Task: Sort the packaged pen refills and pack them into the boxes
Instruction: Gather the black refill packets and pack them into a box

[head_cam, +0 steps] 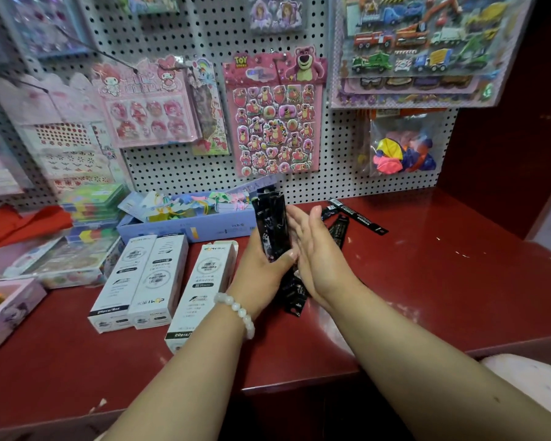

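While the left hand point(261, 265) grips a stack of black packaged refills point(272, 224) upright, long axis near vertical, the right hand point(315, 253) lies flat-fingered against the stack's right edge, holding nothing. Nearest white box point(204, 288) sits just left of the grip, its open flap end pointing away; left hand is nearer. Packets: glossy, thin, flexible film strips. Boxes: matte card, long and rectangular. Loose refills point(357, 218) remain on the red counter point(427, 281), beyond the right hand.

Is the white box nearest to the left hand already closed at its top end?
No, the flap of the nearest white box stands open at its far end, beside the left hand.
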